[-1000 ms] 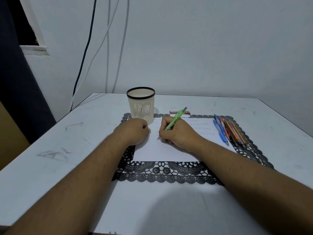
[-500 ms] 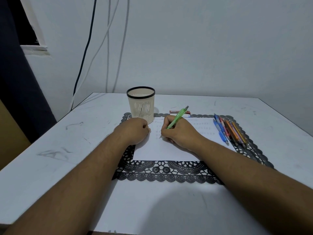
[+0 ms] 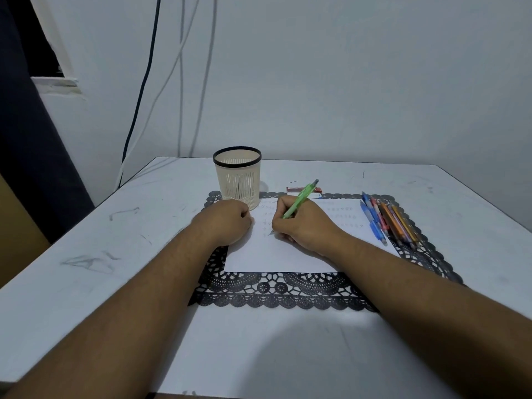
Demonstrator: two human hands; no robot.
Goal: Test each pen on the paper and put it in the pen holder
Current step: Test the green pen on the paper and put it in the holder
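Nearest the camera: bare white table, both forearms reaching forward over it onto a black lace placemat. On the placemat lies the sheet of paper, its near edge square to the viewer. Left hand rests as a closed fist on the paper's left edge, holding nothing that can be seen; judged to be pinning the sheet. Right hand grips the green pen in a writing hold, fingers closed round the lower barrel, tip down at the paper near the sheet's upper left; the barrel slants up and away to the right. Faint rows of small marks show on the far part of the sheet, too small to read. Step in hand, as judged: testing the green pen on the paper. To the right, along the paper's right edge, a row of pens lies side by side on the placemat, blue, red and orange among them, untested by the look of it. Beyond the left hand stands the pen holder, a cream mesh cup with a black rim, upright, apparently empty. Behind the paper lies a small red-and-white object, not identifiable. Next move calls for lifting the tip, carrying the pen left over the left fist and dropping it upright through the rim.
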